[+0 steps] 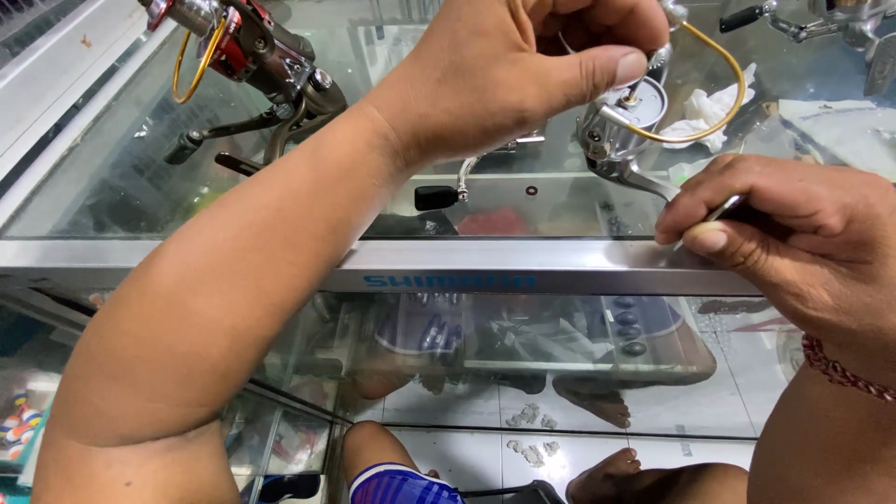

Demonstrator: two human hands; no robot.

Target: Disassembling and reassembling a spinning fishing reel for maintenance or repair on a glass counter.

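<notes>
Silver reel: a silver spinning reel (623, 131) with a gold bail wire, held up over the glass counter top (112, 177), near the upper middle of the view.
Reel position: above the far part of the counter, between the two hands; its stem slants down to the right toward the right hand.
Left hand: the left hand (518, 65) comes in from the lower left across the counter, its fingers curled closed about the top of the reel and the thumb stretched out along its side, touching it.
Right hand: the right hand (789, 229) is closed in a pinch on the foot end of the reel's stem, thumb pressed under the forefinger; a red braided wristband (840, 371) sits on its wrist.
Second reel: a red and black spinning reel (257, 51) with a gold bail lies on the glass at the upper left, well apart from the hands.
Other bits: a crumpled white cloth (714, 117) lies behind the silver reel, and a black-knobbed handle (443, 194) rests on the glass just beside the left wrist.
Counter edge: a metal rail (280, 257) runs across the front of the case.
</notes>
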